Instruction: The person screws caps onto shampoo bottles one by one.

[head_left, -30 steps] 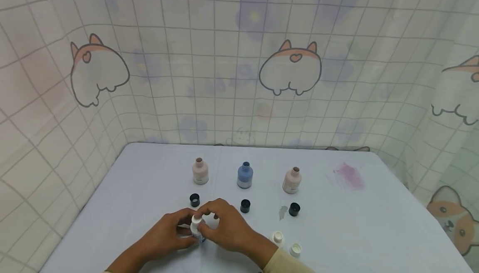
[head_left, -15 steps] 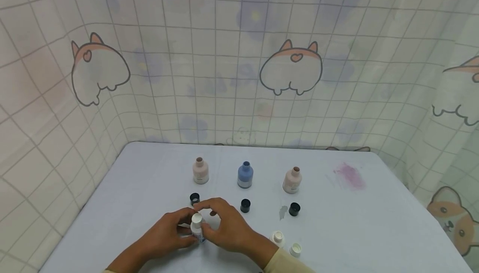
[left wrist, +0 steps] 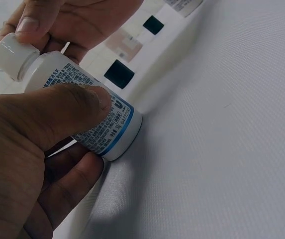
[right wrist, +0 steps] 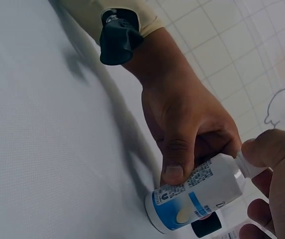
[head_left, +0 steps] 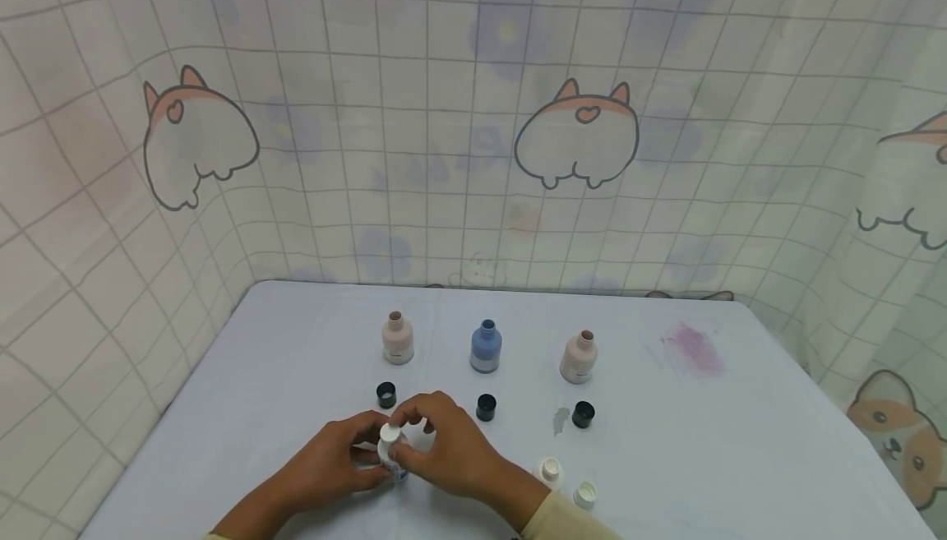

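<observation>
A small white bottle (left wrist: 120, 119) with a blue-striped printed label stands on the table. My left hand (head_left: 325, 466) grips its body, thumb across the label and fingers behind it. On the bottle's neck sits a white cap (left wrist: 14, 56), which my right hand (head_left: 462, 454) pinches between thumb and index finger. The right wrist view shows the blue and yellow front of the label, with the cap mostly hidden by the right fingers. Close beyond the hands lies a black cap (head_left: 386, 394).
Two pale pink bottles (head_left: 398, 341) and a blue bottle (head_left: 485, 349) stand uncapped in a row at the back. More black caps (head_left: 486, 407) lie before them. Right of my forearm are an uncapped white bottle (head_left: 550, 471) and a loose white cap (head_left: 585, 495).
My right thumb and index finger spread slightly off the white cap half a second ago and now pinch it again. The left hand keeps its grip on the bottle in the same place.
</observation>
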`<state>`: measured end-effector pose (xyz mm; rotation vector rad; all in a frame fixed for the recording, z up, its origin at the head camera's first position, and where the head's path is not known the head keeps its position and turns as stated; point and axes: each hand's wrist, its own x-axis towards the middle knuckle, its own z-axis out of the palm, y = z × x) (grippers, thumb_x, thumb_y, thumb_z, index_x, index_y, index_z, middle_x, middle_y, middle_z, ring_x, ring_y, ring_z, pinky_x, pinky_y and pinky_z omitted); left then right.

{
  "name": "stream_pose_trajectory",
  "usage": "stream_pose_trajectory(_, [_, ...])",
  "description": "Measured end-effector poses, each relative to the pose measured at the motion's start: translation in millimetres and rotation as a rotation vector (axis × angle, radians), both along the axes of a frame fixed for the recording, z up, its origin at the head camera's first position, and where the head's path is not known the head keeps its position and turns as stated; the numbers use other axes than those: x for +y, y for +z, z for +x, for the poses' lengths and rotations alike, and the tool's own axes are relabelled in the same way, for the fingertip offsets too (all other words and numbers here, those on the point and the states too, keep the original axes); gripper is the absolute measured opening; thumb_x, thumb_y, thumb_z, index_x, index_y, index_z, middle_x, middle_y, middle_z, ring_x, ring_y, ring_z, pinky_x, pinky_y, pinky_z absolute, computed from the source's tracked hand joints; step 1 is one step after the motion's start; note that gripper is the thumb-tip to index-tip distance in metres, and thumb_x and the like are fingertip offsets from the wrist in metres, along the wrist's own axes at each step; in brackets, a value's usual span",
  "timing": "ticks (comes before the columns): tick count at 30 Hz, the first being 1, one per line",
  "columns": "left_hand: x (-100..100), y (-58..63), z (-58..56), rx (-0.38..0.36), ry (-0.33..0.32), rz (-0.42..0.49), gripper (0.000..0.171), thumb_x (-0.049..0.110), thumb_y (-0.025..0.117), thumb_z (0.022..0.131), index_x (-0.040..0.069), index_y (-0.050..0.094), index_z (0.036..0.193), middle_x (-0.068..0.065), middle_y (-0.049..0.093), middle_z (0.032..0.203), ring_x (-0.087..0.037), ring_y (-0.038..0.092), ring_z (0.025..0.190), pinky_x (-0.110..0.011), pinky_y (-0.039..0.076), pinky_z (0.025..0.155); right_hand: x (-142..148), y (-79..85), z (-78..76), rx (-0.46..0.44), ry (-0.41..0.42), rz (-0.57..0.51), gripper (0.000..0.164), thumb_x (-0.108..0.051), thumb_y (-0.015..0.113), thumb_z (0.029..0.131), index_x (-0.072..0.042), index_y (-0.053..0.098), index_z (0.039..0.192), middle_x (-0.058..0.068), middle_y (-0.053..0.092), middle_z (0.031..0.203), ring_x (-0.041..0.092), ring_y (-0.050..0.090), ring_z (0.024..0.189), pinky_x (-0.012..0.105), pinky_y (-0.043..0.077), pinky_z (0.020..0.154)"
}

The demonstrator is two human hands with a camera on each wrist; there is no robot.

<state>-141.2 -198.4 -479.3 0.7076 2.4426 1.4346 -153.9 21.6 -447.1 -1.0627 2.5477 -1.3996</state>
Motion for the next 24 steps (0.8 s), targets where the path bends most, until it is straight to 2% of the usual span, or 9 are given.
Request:
stream_pose_trajectory(6, [-2.0,0.4,0.4,-0.042,0.011,-0.007,0.061,0.031,0.078,0.077,0.019,0.05,0.13,0.004,0.057,0.122,-0.01,0.062,0.1,-0.023,0.051,0.083,0.3,-1.8,-0.7,-0.009,0.032,-0.031,0.038,-0.017,0.064,0.088,-0.03,0.057,0.124,-0.019,0.055,0.119,0.002,0.049,0.108,0.023,0.048,0.083])
stream_pose_trajectory(10, [-2.1,0.5,-0.5,-0.041,0.014,-0.016,0.061,0.032,0.078,0.077,0.021,0.05,0.13,0.005,0.056,0.123,-0.01,0.061,0.101,-0.022,0.051,0.084,1.0,-1.5,-1.0,-0.03,0.028,-0.016,0.035,-0.016,0.061,0.09,-0.033,0.06,0.12,-0.021,0.056,0.116,0.001,0.051,0.104,0.022,0.048,0.082])
stream_pose_trajectory(16, [-1.4,-0.3,-1.0,-0.021,0.001,0.008,0.051,0.029,0.078,0.077,0.025,0.054,0.121,0.005,0.058,0.117,-0.012,0.062,0.1,-0.024,0.052,0.083,1.1,-0.2,-1.9,-0.045,0.001,0.003,0.027,-0.028,0.069,0.086,-0.03,0.058,0.111,-0.018,0.055,0.103,0.005,0.051,0.095,0.024,0.048,0.079])
stream_pose_trajectory(19, [-2.1,-0.6,-0.6,-0.025,-0.006,0.017,0.049,0.027,0.078,0.078,0.023,0.054,0.12,0.005,0.06,0.115,-0.012,0.063,0.1,-0.025,0.052,0.083,1.1,-0.1,-2.0,-0.055,0.009,-0.012,0.034,-0.029,0.069,0.086,-0.029,0.055,0.116,-0.018,0.055,0.109,0.006,0.051,0.099,0.025,0.048,0.081])
stream_pose_trajectory(24, [-3.6,-0.7,-0.3,-0.041,0.001,0.004,0.059,0.03,0.077,0.078,0.019,0.05,0.129,0.004,0.058,0.121,-0.011,0.062,0.101,-0.023,0.051,0.084,1.2,0.9,-0.5,-0.084,0.03,-0.012,0.038,-0.021,0.064,0.089,-0.033,0.056,0.123,-0.019,0.054,0.12,0.005,0.051,0.108,0.024,0.048,0.083])
